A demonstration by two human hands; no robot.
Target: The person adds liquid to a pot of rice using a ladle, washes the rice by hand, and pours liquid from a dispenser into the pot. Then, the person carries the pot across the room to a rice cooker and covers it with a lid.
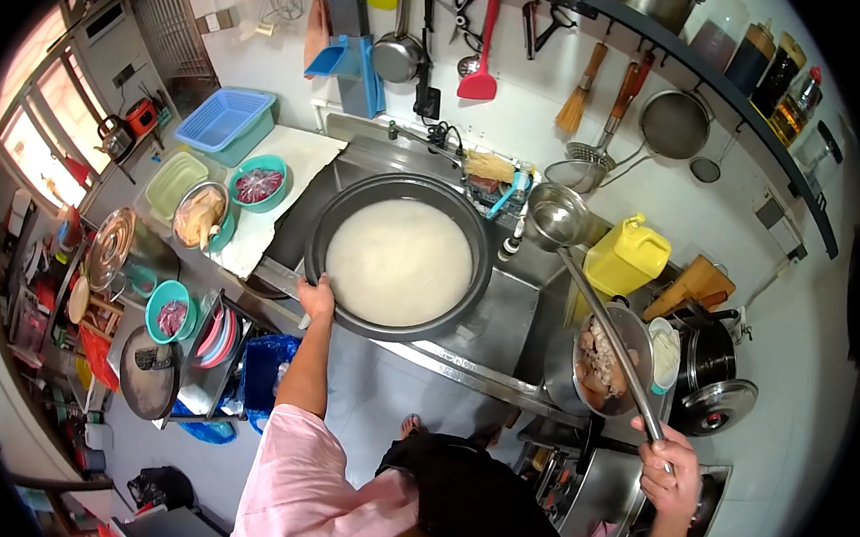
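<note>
Long-handled ladle (556, 217) slants up from lower right, handle end clamped in right hand (670, 473), fingers wrapped around it. Its round metal bowl sits just right of the dark basin's rim; can't quite tell whether it touches anything beneath. Handle crosses over a metal pot (560, 384) holding pieces of meat (598, 363). Left hand (318, 299) is closed on the near-left rim of the big dark basin (483, 257), which stands over the steel sink (493, 322), filled with cloudy whitish liquid (399, 262). Left counter: plucked bird (199, 216) in a bowl, teal bowl (281, 187) just beside, blue basket (226, 122) behind. Right: yellow jug (630, 255) near the ladle. Far wall: red spatula (478, 82) and round strainer (675, 124) hanging
</note>
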